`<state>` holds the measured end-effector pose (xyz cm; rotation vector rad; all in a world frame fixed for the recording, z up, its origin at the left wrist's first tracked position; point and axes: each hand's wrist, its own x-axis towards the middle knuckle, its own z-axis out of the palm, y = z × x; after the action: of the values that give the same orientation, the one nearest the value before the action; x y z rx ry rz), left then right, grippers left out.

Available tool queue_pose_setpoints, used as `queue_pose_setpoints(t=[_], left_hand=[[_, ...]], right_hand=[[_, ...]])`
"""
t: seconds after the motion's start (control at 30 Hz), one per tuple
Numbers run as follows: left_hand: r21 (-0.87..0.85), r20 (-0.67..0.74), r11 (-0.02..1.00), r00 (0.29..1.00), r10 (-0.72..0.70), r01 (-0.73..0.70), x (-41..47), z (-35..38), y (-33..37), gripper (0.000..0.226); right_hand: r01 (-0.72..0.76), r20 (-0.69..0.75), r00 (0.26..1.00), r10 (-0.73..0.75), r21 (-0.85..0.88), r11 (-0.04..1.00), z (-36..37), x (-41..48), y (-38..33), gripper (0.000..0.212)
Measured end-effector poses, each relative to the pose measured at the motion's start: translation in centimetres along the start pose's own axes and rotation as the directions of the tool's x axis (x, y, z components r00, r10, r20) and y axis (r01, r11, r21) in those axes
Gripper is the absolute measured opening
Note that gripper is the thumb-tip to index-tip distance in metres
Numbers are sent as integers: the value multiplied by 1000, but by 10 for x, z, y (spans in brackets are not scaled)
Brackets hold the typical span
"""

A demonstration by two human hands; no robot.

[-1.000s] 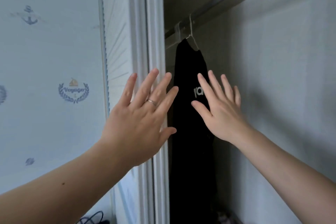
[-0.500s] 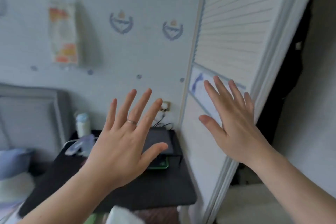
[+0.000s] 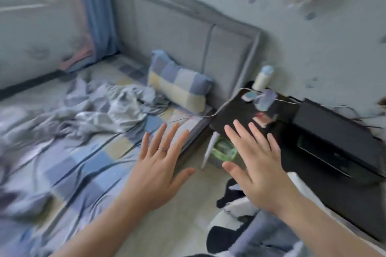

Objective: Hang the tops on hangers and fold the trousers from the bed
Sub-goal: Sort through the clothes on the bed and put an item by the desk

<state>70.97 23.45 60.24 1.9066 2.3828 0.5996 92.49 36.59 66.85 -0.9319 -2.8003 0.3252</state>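
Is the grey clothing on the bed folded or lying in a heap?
In a heap: the grey clothing lies crumpled, with loose creases and no neat edges, on the checked sheet.

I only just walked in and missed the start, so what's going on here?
A person faces the bed with the blue-and-yellow checked sheet, both bare hands held out, fingers spread, holding nothing. The left hand, wearing a thin ring, hovers over the bed's edge. The right hand hovers in front of the black bedside table. A crumpled heap of pale grey fabric, probably the clothes, lies untouched on the bed near the checked pillow. Nothing is being hung or folded.
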Motion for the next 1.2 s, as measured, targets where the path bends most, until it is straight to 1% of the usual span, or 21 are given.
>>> queue_pose_setpoints(t=[0.1, 0.2, 0.27, 0.43, 0.5, 0.57, 0.67, 0.73, 0.87, 1.0, 1.1, 1.2], left_hand=[[8, 30, 977, 977, -211, 211, -39, 13, -53, 81], [-1, 25, 917, 917, -398, 398, -70, 26, -98, 79], [-2, 25, 870, 869, -493, 494, -84, 34, -125, 78], [-12, 21, 732, 732, -681, 681, -98, 46, -197, 82], [-29, 32, 661, 661, -749, 750, -94, 47, -225, 83], [-46, 54, 579, 580, -812, 814, -90, 48, -252, 78], [-44, 105, 480, 482, -870, 876, -83, 55, -288, 73], [-38, 121, 401, 402, -908, 915, -82, 60, -311, 72], [-52, 145, 242, 247, -958, 969, -98, 73, -351, 70], [-54, 197, 105, 113, -974, 993, -139, 97, -384, 68], [-52, 244, 13, 25, -969, 999, -180, 115, -409, 67], [-42, 282, -54, -40, -959, 998, -230, 128, -440, 69]], right_hand=[[110, 120, 986, -114, 41, 993, 52, 42, -35, 71], [209, 233, 947, -221, 78, 975, 99, 83, -64, 70], [262, 293, 915, -278, 94, 960, 128, 111, -81, 73], [349, 407, 833, -376, 142, 926, 189, 192, -113, 73], [367, 447, 802, -397, 156, 917, 210, 228, -122, 68], [380, 499, 765, -408, 163, 911, 229, 265, -131, 62], [394, 564, 717, -410, 158, 905, 260, 319, -144, 66], [416, 594, 682, -428, 166, 894, 283, 350, -159, 68], [519, 666, 559, -494, 184, 835, 330, 391, -202, 68], [617, 714, 441, -544, 200, 761, 386, 408, -257, 65], [639, 738, 391, -549, 211, 740, 433, 405, -300, 65], [650, 758, 360, -544, 214, 729, 484, 390, -341, 65]])
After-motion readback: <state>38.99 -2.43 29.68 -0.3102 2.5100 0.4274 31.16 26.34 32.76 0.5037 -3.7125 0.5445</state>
